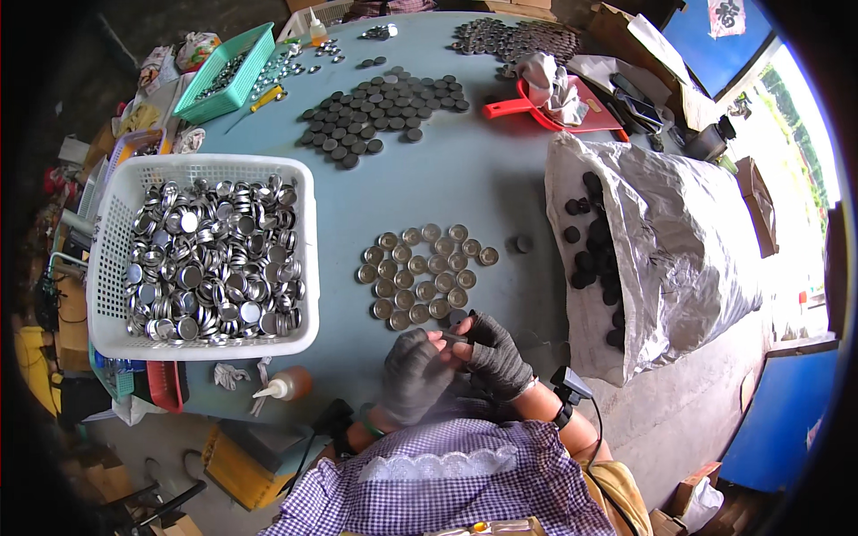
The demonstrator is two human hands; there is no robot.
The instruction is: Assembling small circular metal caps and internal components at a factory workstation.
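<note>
In grey fingerless gloves, my left hand [416,373] and my right hand [497,359] meet at the table's near edge, fingertips pinched together. Whatever sits between them is small and mostly hidden by the fingers. A dark round disc [458,317] shows right beside my right hand's fingers; whether it is held or lying on the table I cannot tell. Just beyond my hands, several shallow round metal caps [436,264] lie in a loose cluster, hollow side up. One dark round piece [523,243] stands apart to their right.
A white basket [310,259] heaped with metal caps [214,259] stands left. On the right, a white sack [679,259] spills black round pieces [585,263]. Farther back are dark discs [384,112], a red dustpan [505,108], a green basket [261,62] and a screwdriver [266,98]. A squeeze bottle [290,384] lies front left.
</note>
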